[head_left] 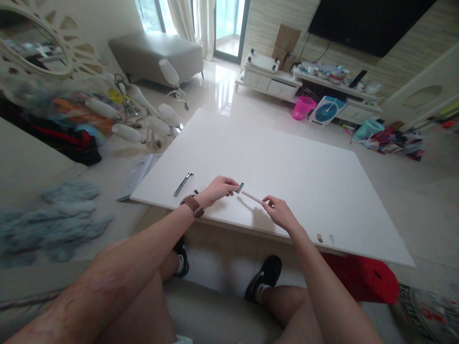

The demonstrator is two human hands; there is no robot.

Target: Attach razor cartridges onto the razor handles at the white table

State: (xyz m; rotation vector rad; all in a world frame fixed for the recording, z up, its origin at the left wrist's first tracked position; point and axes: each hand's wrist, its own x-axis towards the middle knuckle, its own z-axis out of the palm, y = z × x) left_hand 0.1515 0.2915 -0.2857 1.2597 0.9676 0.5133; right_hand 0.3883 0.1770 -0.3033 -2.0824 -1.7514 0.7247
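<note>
My right hand pinches the near end of a slim white handle held just above a large white board. My left hand, with a brown watch strap on its wrist, pinches the small dark head at the handle's far end. Both hands are closed in a pinch over the board's near middle. A metal tool lies flat on the board to the left of my left hand.
Two tiny parts lie near the board's front edge, above a red roll. A chandelier with white glass shades lies on the floor at left. A pink basket and blue fan stand by a low TV cabinet.
</note>
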